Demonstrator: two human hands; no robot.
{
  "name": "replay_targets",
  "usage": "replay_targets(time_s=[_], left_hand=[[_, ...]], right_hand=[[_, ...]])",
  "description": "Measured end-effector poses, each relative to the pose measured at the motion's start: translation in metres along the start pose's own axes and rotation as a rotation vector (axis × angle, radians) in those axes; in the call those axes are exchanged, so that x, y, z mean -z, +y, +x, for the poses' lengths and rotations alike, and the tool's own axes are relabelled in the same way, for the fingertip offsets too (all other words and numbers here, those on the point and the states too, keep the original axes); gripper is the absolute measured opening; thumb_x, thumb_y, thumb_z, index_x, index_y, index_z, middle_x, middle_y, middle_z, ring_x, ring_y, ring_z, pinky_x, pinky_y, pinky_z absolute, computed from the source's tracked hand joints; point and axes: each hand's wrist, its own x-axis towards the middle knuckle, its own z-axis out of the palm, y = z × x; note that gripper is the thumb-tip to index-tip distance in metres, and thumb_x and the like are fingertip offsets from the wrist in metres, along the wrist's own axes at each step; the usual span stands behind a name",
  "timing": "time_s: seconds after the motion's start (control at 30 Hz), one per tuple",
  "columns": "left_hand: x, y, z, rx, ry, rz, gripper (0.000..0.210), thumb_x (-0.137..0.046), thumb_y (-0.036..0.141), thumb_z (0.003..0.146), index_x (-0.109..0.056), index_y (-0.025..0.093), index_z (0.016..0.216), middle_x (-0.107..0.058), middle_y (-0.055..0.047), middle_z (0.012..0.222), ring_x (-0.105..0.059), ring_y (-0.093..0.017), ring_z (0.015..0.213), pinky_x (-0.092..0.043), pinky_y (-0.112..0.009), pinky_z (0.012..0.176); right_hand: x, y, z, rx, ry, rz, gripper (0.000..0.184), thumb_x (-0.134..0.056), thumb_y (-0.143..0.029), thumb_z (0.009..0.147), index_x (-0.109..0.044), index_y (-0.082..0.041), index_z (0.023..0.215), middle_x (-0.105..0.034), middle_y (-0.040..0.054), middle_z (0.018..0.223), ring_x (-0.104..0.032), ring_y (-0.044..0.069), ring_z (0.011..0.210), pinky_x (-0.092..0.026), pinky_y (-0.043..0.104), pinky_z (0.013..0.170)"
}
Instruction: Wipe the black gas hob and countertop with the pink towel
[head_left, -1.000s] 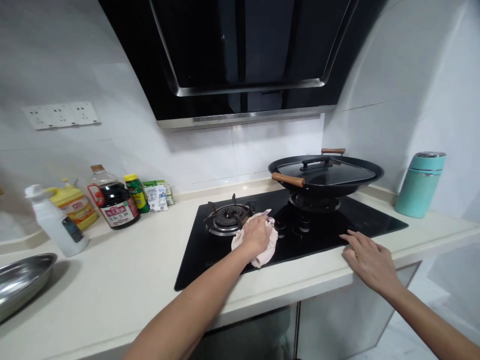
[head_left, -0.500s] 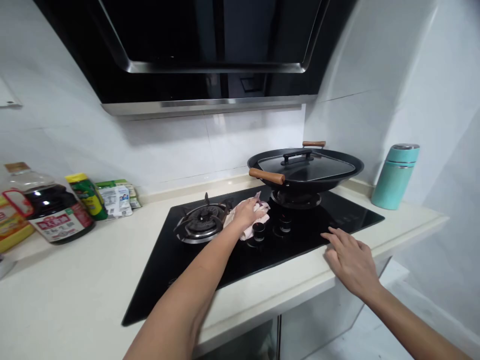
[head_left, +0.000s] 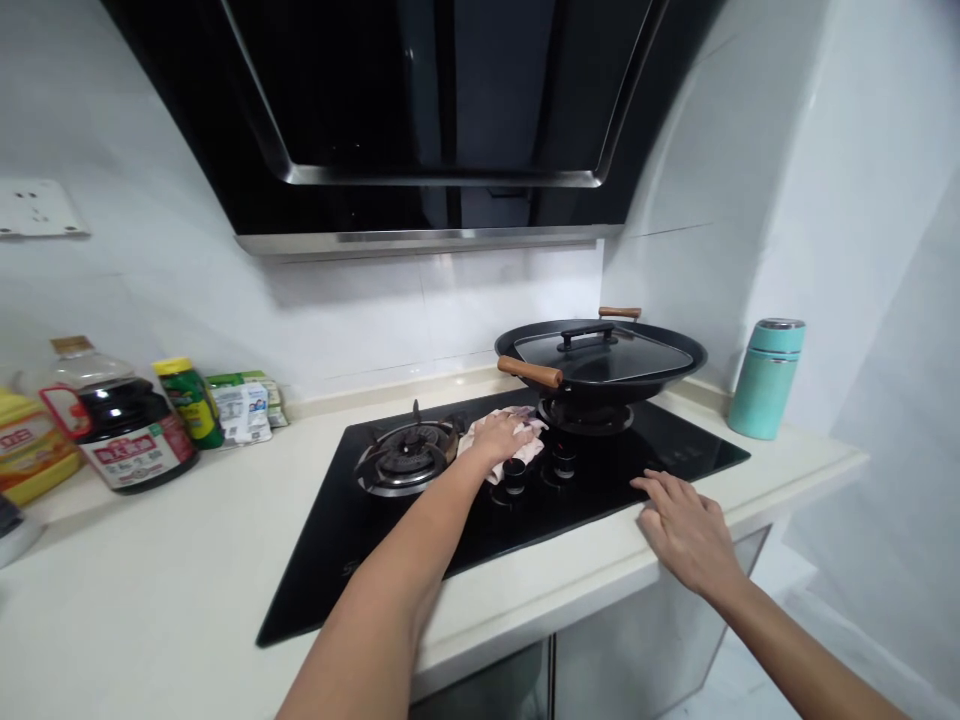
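Observation:
My left hand presses down on a crumpled pale pink cloth, which lies on the black glass gas stove between the two burners. Just in front of the cloth are two control knobs. To the left of my hand is the bare left burner. Over the right burner rests a black wok with wooden handles and a dark lid. My right hand has its fingers stretched out, fingertips at the stove's front right edge, holding nothing.
A black range hood hangs low over the stove. A turquoise flask stands on the counter at the right. To the left are a dark sauce bottle, a green jar with yellow lid, seasoning packets and a yellow bottle.
The view has tilted up and turned slightly left, showing more wall at the left. The cloth lies flatter under my left hand. My right hand stays at the stove edge.

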Motion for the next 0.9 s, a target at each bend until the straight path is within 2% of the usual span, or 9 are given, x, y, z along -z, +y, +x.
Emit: replay_targets(time_s=[0.2,0.4,0.53,0.7,0.9], left_hand=[[0.005,-0.010,-0.040,0.050,0.046,0.026,0.054,-0.039,0.062,0.100,-0.061,0.033,0.140,-0.055,-0.003,0.155,-0.050,-0.031,0.141,-0.041,-0.045,0.115],[0.008,-0.008,-0.072,0.140,0.107,0.057,0.054,-0.038,0.050,0.103,-0.051,0.027,0.150,-0.056,-0.010,0.153,-0.051,-0.030,0.140,-0.040,-0.046,0.115],[0.012,-0.003,-0.095,0.170,0.118,0.101,0.052,-0.035,0.046,0.104,-0.057,0.022,0.144,-0.061,-0.014,0.145,-0.055,-0.031,0.135,-0.042,-0.045,0.113],[0.017,0.007,-0.127,0.211,0.141,0.139,0.051,-0.034,0.045,0.103,-0.062,0.021,0.138,-0.066,-0.016,0.137,-0.058,-0.033,0.130,-0.044,-0.046,0.110],[0.022,0.021,-0.176,0.169,0.148,0.130,0.053,-0.034,0.047,0.102,-0.061,0.021,0.139,-0.063,-0.013,0.142,-0.054,-0.033,0.135,-0.042,-0.047,0.113]], right_hand=[[-0.002,0.001,0.001,-0.016,-0.038,0.004,0.048,-0.030,-0.028,0.098,-0.063,-0.026,0.133,-0.056,0.0066,0.146,-0.047,0.028,0.138,-0.045,0.051,0.103],[0.000,-0.002,0.003,-0.031,-0.055,0.001,0.048,-0.032,-0.026,0.097,-0.063,-0.025,0.134,-0.056,0.0080,0.147,-0.047,0.028,0.137,-0.044,0.050,0.104],[-0.001,-0.004,0.004,-0.039,-0.054,0.000,0.047,-0.032,-0.027,0.098,-0.063,-0.026,0.133,-0.055,0.0078,0.146,-0.047,0.027,0.136,-0.044,0.050,0.105],[0.002,-0.005,0.003,-0.035,-0.075,0.008,0.048,-0.031,-0.029,0.098,-0.062,-0.025,0.134,-0.055,0.0090,0.146,-0.048,0.027,0.135,-0.044,0.049,0.104],[0.006,-0.009,0.002,-0.033,-0.074,0.031,0.047,-0.029,-0.027,0.099,-0.061,-0.023,0.134,-0.054,0.0104,0.145,-0.047,0.027,0.135,-0.042,0.051,0.105]])
